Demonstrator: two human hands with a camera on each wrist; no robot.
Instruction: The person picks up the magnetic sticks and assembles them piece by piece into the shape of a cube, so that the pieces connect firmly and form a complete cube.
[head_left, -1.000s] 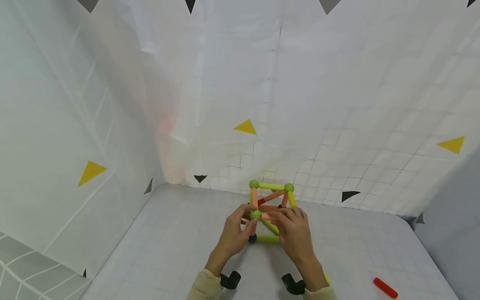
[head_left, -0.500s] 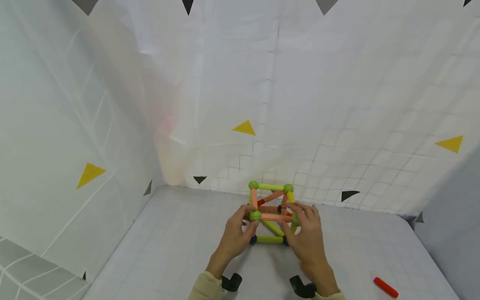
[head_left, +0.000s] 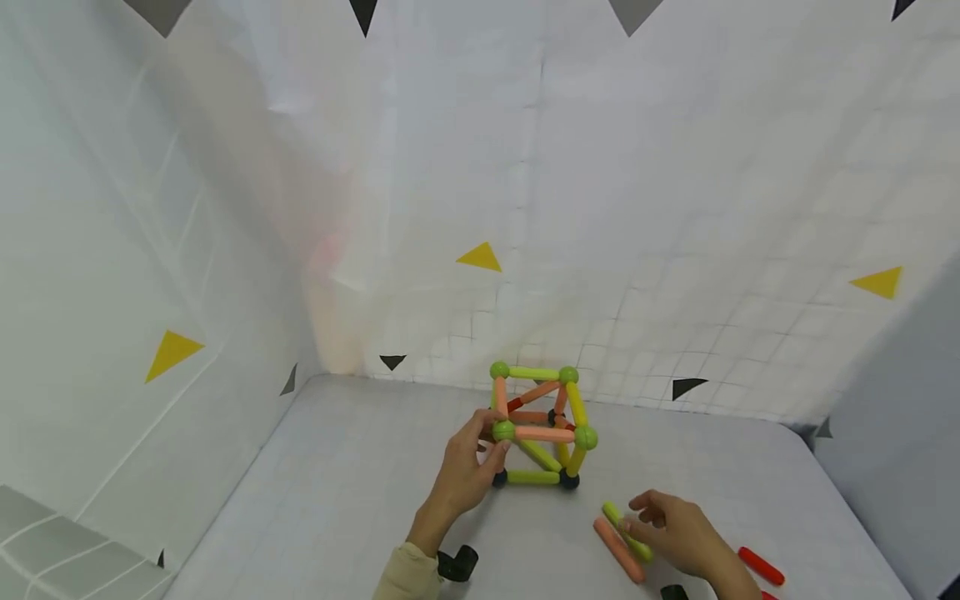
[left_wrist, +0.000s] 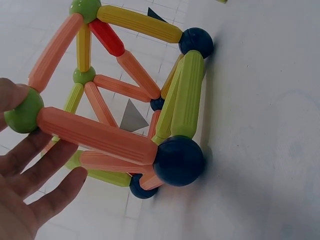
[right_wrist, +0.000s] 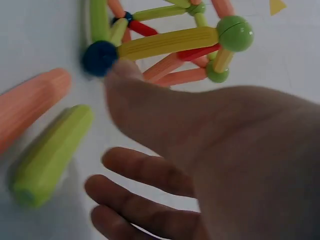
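Note:
A cube-like frame of magnetic building rods and balls stands on the white table, with green balls at its top corners and dark blue balls [left_wrist: 179, 161] at its bottom corners. My left hand [head_left: 463, 473] pinches the front left green ball [head_left: 503, 430], from which an orange rod [head_left: 543, 434] runs to another green ball [head_left: 586, 437]. To the right of the frame, my right hand [head_left: 678, 533] hovers with loosely bent fingers beside a loose yellow-green rod [right_wrist: 52, 157]. A loose orange rod [head_left: 618, 550] lies along that rod. Nothing shows in the right hand's grasp.
A red rod [head_left: 761, 566] lies right of my right hand, with part of another red piece [head_left: 769, 596] at the bottom edge. A white wall [head_left: 420, 208] with printed triangles rises close behind the frame. Black wrist-camera parts [head_left: 458, 564] show near my left wrist.
My right hand has let go of the frame's front right corner and moved right and nearer, over the loose rods. The left hand keeps its hold on the green ball.

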